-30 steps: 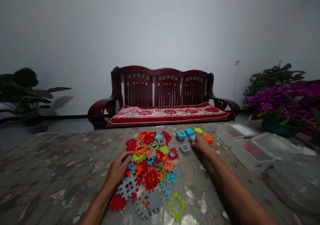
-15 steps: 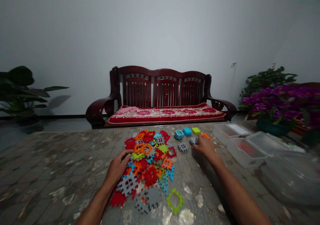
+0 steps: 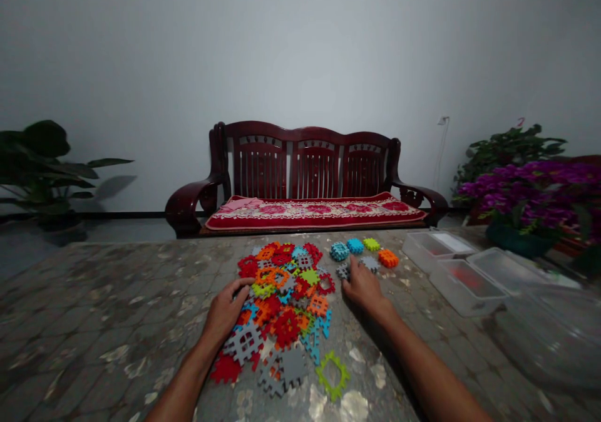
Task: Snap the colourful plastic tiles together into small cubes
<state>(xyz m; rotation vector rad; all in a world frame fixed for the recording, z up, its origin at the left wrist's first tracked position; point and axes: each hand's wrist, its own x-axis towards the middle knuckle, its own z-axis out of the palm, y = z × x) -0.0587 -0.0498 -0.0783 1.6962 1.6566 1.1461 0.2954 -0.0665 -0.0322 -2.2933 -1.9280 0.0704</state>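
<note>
A spread heap of interlocking plastic tiles [image 3: 287,328] with toothed edges lies before me, in red, orange, grey, blue and green. My left hand [image 3: 225,312] rests on the heap's left edge, fingers outstretched beside a lime-green tile [image 3: 263,290], holding nothing. To the right of the heap, my right hand [image 3: 365,287] has thumb and index finger around the right side of a small stack of grey window tiles [image 3: 343,272]. Just behind this hand is a plain grey tile stack [image 3: 370,263], partly hidden by the fingers.
Blue stacks [image 3: 355,245], a lime stack [image 3: 372,244] and an orange stack [image 3: 388,258] stand behind my right hand. Clear plastic boxes [image 3: 469,297] and a flowerpot [image 3: 519,240] occupy the table's right side. Beyond the table is a wooden bench [image 3: 313,135].
My right hand has moved left from the plain grey stack to the grey window tiles, uncovering the orange stack. My left hand stays at the heap's edge.
</note>
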